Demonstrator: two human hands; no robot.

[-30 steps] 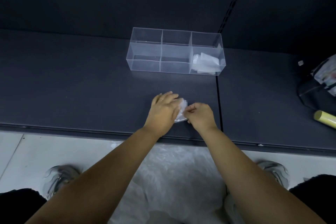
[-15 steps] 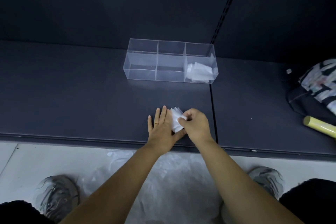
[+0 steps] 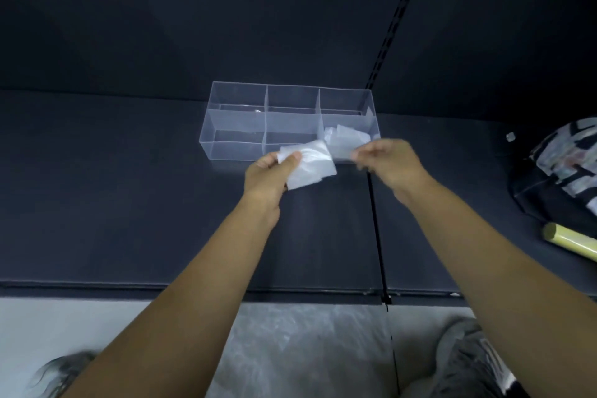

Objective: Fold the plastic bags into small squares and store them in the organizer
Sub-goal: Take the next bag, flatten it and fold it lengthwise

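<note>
1. Worktop (image 3: 129, 203): dark and matte, with a seam running front to back right of centre.
2. Organizer (image 3: 232, 150): clear and rigid, six compartments in two rows. It stands toward the worktop's back edge, its right end near the seam.
3. Patterned bag (image 3: 562, 165): lies at the worktop's right edge, with a yellow roll (image 3: 571, 241) just in front of it.
4. Left hand (image 3: 268, 176): thumb and fingers pinch the near-left corner of item 6.
5. Right hand (image 3: 392, 163): raised before the organizer's front-right corner and motion-blurred. I cannot tell whether it grips anything.
6. Folded bag (image 3: 310, 168): a pale translucent square, held above the worktop just before the organizer's front wall. It is likely very light, limp and slick, and apt to spring open (thin film rarely keeps a crease). It is best pinched across the stacked layers near a folded edge, not by a loose one.
7. Stored squares (image 3: 347, 139): these sit in the front-right compartment.
</note>
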